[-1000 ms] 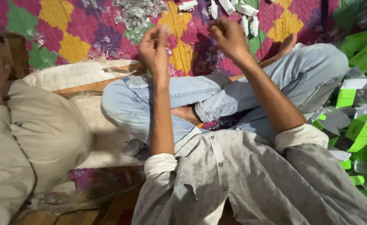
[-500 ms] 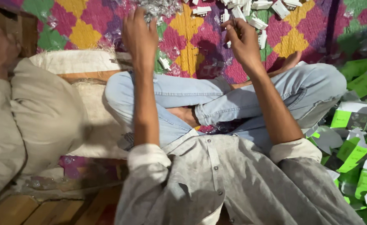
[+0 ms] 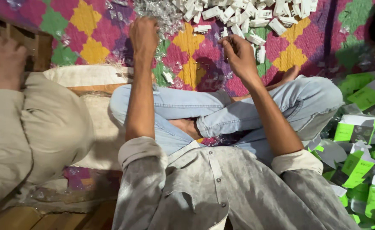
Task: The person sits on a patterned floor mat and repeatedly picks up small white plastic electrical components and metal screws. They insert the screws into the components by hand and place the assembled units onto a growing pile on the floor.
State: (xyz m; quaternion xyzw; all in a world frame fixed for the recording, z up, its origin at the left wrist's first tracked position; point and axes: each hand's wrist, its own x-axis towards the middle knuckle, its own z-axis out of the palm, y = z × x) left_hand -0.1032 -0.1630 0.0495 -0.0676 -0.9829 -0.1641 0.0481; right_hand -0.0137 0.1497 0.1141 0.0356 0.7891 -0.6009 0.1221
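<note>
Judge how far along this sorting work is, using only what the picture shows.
Done: green-and-white cartons lie heaped at the right. In hand: the right hand pinches a small white piece; the left hand reaches into clear wrappers. Left: many white pieces remain piled on the mat.

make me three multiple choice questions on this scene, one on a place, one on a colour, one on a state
1. Where does the pile of small white pieces lie?
A. on the patterned mat ahead of the person
B. on the person's lap
C. on the wooden floor

2. What colour are the folded cartons at the person's right?
A. red and black
B. green and white
C. plain brown

3. How does the person sit?
A. kneeling
B. legs stretched straight
C. cross-legged

Answers: 1 A, the pieces lie on the mat beyond both hands; 2 B, their panels are green and white; 3 C, the legs in jeans fold across each other.
</note>
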